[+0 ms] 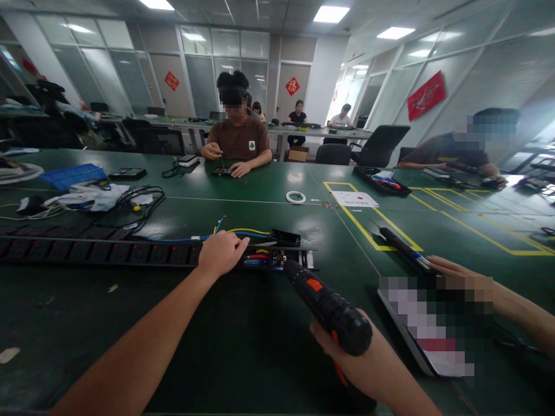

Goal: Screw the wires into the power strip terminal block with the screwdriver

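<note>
R hand point(375, 358) has its grip wrapped round a black cordless power driver point(327, 306), nose at the terminal block point(278, 258) in the open end of a PDU strip point(145, 254), lying lengthwise on the green bench point(243, 352). L hand point(221, 254) is on the strip; can't tell if its grip's clenched. Outlet row looks done; terminal fastening prob. underway. Seemingly undone: end's uncovered, blue/yellow wires point(249, 232) lie outside.

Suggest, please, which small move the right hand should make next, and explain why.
Probably the right hand should carefully align the power driver with the metal parts in the power strip: the driver's nose points at them, contact is unclear, and the left hand lies over the strip, perhaps steadying it.
</note>
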Demonstrator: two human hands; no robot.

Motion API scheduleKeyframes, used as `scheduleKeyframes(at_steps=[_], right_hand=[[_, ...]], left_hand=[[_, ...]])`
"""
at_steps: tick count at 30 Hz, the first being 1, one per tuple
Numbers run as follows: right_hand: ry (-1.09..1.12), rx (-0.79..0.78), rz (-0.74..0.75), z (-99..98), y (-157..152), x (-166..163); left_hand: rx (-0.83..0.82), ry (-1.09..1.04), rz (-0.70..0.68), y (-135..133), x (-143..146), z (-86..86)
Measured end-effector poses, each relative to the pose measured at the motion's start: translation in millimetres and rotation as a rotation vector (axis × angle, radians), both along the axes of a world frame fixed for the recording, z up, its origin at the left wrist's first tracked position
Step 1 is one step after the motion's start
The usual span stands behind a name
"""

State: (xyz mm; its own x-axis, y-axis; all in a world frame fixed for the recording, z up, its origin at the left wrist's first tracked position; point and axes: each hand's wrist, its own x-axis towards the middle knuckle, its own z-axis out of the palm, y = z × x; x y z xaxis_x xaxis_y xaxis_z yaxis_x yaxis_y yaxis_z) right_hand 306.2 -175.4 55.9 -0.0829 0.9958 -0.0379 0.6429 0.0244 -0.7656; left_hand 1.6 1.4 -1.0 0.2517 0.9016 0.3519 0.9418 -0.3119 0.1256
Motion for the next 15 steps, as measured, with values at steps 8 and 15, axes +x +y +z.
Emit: scheduleKeyframes(at_steps=[8,15], right_hand=[[-0.002,-0.009,-0.006,-3.8,0.5,1.3],[0.025,-0.014,-0.010,-0.5,0.1,-0.5]], left_hand=[[-0.007,0.021,0.012,-1.2,1.1,1.8],[-0.005,0.013,0.001,-0.4,0.1,0.2]])
